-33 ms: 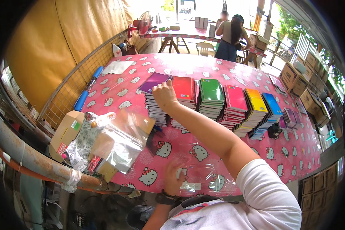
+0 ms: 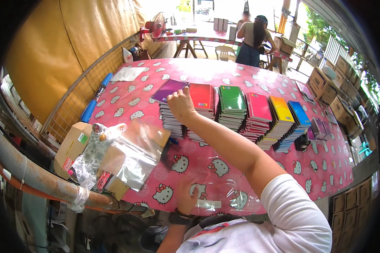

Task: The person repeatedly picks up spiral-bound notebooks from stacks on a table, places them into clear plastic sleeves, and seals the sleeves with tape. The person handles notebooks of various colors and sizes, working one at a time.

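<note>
A row of spiral notebook stacks crosses the middle of the table. My right hand (image 2: 181,105) reaches over to the leftmost stack, its fingers closed at the right edge of the top purple notebook (image 2: 166,90). Part of that cover is hidden under the fingers. Beside it stand stacks topped by a red notebook (image 2: 202,96), a green notebook (image 2: 232,98), a pink notebook (image 2: 259,106), a yellow notebook (image 2: 280,109) and a blue notebook (image 2: 299,113). My left hand (image 2: 187,197) hovers by the table's near edge, blurred, thumb apart from the fingers, with nothing visible in it.
Clear plastic wrapping (image 2: 135,158) and an opened cardboard box (image 2: 74,147) lie at the left of the pink patterned table (image 2: 223,185). A small black object (image 2: 302,143) sits beside the blue stack. Cartons (image 2: 323,84) are piled at right. Two people (image 2: 254,40) stand beyond, at another table.
My left hand has shifted slightly to the left. The right hand stays at the purple notebook, and the view has tilted a little.
</note>
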Motion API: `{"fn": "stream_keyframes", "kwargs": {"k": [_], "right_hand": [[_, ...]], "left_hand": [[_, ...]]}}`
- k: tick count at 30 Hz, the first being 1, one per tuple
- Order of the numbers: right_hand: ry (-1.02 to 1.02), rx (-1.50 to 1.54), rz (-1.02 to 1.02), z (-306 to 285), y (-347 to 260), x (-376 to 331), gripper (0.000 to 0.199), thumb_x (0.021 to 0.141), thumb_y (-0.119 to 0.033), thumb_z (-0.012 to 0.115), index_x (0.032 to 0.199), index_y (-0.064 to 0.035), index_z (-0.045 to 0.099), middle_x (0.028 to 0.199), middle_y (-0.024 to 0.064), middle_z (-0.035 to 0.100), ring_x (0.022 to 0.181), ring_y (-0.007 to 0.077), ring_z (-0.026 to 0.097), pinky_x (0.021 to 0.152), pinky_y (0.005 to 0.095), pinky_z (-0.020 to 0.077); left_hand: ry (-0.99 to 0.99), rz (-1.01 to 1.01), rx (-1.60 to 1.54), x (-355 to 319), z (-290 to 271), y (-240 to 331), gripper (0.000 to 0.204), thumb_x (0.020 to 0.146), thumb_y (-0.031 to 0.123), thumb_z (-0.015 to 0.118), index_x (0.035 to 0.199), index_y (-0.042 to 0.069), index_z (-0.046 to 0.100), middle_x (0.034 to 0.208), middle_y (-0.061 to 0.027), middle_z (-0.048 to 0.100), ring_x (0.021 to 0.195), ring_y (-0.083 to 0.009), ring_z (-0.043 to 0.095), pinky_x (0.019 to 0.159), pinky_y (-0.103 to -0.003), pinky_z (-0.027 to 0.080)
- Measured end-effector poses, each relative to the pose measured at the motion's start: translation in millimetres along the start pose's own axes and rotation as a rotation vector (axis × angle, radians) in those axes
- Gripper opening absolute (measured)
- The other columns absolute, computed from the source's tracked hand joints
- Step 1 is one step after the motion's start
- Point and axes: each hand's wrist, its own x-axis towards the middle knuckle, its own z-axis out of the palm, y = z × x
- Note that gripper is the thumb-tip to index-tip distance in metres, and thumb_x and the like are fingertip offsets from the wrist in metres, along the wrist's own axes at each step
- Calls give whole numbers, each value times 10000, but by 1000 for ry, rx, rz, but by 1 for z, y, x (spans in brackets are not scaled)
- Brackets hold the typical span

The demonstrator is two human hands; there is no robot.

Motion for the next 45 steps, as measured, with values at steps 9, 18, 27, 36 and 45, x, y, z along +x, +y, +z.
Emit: {"fn": "stream_keyframes", "kwargs": {"k": [9, 18, 27, 36, 45], "right_hand": [[177, 156, -82, -25, 19, -20, 175, 852, -156, 506, 930, -84, 645, 864, 53, 670, 1038, 224, 539, 970, 552, 275], [-326, 1097, -285, -109, 25, -109, 233, 832, -239, 633, 926, -26, 623, 782, 125, 610, 779, 283, 600, 707, 376, 471], [100, 106, 108, -8, 67, -90, 169, 803, -173, 586, 947, -85, 589, 958, 83, 606, 961, 225, 580, 827, 387, 427], [264, 264, 30, 5, 81, -101, 126, 792, -126, 566, 912, -98, 594, 929, 81, 602, 922, 228, 604, 823, 376, 441], [306, 329, -86, -4, 79, -106, 121, 805, -106, 558, 921, -94, 592, 954, 85, 603, 951, 250, 600, 847, 349, 449]], "left_hand": [[380, 101, 53, 89, -75, 18, 543, 801, 190, 671, 1261, 1, 452, 1340, -188, 412, 1264, -323, 358, 1041, -455, 270], [-44, -267, -747, 105, -128, 9, 369, 756, 29, 699, 1095, -6, 559, 987, -48, 632, 880, -105, 579, 780, -258, 477], [-356, -648, -822, 20, 79, -18, 266, 799, 115, 683, 1013, -5, 580, 905, -86, 653, 803, -153, 608, 739, -293, 471], [-328, -541, -365, -4, 110, -42, 311, 756, 140, 720, 968, -37, 578, 803, -125, 657, 723, -163, 621, 655, -307, 480], [-382, -605, -623, 1, 99, -38, 439, 708, -4, 730, 1087, -67, 517, 971, -126, 649, 859, -162, 630, 774, -275, 502]]}}
